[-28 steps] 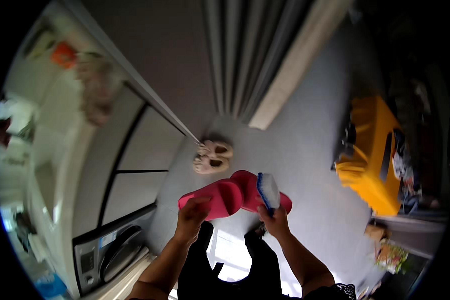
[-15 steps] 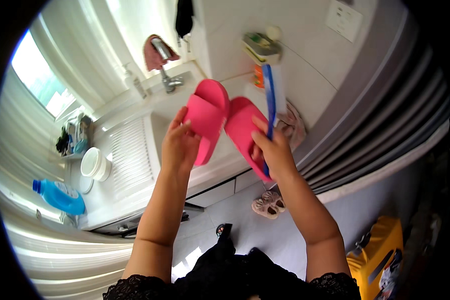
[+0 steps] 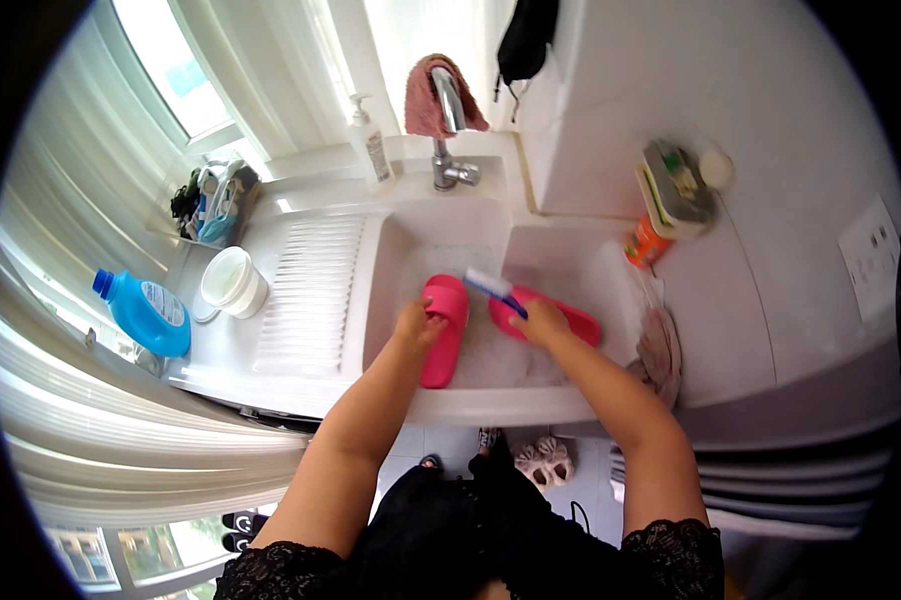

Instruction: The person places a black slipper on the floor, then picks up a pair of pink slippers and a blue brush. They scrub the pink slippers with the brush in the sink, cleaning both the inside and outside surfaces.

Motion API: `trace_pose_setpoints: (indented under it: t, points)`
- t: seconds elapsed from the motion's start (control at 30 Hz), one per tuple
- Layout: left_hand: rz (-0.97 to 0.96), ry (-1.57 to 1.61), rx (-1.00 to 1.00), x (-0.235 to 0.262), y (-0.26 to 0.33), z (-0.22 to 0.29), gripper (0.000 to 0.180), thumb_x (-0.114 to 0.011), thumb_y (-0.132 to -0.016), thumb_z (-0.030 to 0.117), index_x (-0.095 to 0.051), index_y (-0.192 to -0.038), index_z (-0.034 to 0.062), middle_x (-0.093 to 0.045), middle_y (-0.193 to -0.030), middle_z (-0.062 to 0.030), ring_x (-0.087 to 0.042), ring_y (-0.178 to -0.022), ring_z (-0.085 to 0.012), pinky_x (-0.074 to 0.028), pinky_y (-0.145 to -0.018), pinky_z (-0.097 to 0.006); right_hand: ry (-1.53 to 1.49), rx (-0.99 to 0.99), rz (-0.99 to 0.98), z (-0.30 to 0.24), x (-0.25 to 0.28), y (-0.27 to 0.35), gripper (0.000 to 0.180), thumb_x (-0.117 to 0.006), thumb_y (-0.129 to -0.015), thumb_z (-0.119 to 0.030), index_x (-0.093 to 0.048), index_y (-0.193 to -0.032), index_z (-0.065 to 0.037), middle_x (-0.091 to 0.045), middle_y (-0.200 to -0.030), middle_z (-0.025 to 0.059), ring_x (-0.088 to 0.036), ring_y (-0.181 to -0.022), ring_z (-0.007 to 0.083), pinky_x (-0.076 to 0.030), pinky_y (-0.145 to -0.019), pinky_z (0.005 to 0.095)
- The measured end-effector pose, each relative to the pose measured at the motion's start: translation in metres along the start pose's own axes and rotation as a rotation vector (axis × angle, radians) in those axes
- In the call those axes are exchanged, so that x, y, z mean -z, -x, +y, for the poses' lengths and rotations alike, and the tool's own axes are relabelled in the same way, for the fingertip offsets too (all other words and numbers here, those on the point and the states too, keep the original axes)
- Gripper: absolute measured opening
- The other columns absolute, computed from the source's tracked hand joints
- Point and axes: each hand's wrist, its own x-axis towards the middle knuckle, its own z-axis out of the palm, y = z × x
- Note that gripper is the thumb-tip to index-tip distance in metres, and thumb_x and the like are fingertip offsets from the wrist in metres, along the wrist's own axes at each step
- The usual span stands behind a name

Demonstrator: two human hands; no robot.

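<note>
My left hand (image 3: pixel 419 326) grips a pink slide slipper (image 3: pixel 443 362) at its strap, holding it low in the left part of the white sink (image 3: pixel 391 240). A blue-handled brush (image 3: pixel 491 284) with white bristles is in my right hand (image 3: pixel 544 323), its bristle end angled up and left. Against that same hand lies the second pink slipper (image 3: pixel 578 324), low in the right part of the sink. Whether those fingers grip this slipper too, I cannot tell. Suds and whitish water surround both slippers.
A chrome faucet (image 3: pixel 447 174) draped with a reddish cloth (image 3: pixel 425 104) stands behind the sink. Left are a ribbed washboard (image 3: pixel 310 290), a white tub (image 3: pixel 235 283) and a blue detergent bottle (image 3: pixel 150 315). An orange container (image 3: pixel 647 243) and a wet cloth (image 3: pixel 660 350) sit at the right.
Both hands have lowered the slippers from above the sink front down into the basin, and they are farther apart. The brush has tipped from upright to slanting left. The view has turned.
</note>
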Motion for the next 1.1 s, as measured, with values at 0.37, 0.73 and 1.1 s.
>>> trace_pose_setpoints:
  t: [0.37, 0.73, 1.1]
  points:
    - [0.340, -0.519, -0.080, -0.016, 0.024, -0.007, 0.055, -0.074, -0.076, 0.009, -0.044, -0.123, 0.0048, -0.058, -0.112, -0.0134, -0.059, -0.099, -0.0296, -0.053, -0.078, -0.043, 0.073, -0.169, -0.050, 0.032, -0.056, -0.052, 0.036, -0.064, -0.084, -0.031, -0.055, -0.104, -0.004, -0.062, -0.099, 0.0236, -0.061, -0.094, 0.0397, -0.048, -0.083, 0.0475]
    - [0.362, -0.578, -0.168, -0.015, 0.008, -0.035, 0.057, -0.069, -0.076, 0.008, -0.042, -0.127, 0.0064, -0.053, -0.124, -0.0151, -0.054, -0.109, -0.0322, -0.048, -0.089, -0.042, 0.163, -0.055, -0.069, 0.009, 0.000, -0.033, 0.041, -0.069, -0.080, -0.034, -0.056, -0.107, -0.006, -0.063, -0.096, 0.0222, -0.061, -0.091, 0.0405, -0.049, -0.079, 0.0470]
    - [0.121, -0.059, 0.234, 0.017, -0.037, -0.030, 0.028, -0.046, -0.094, 0.025, -0.057, -0.111, 0.0050, -0.065, -0.102, -0.0128, -0.064, -0.091, -0.0292, -0.051, -0.081, -0.043, 0.077, 0.157, -0.085, -0.049, -0.049, -0.017, 0.044, -0.050, -0.093, -0.031, -0.046, -0.135, -0.020, -0.063, -0.085, 0.0279, -0.062, -0.080, 0.0425, -0.049, -0.073, 0.0522]
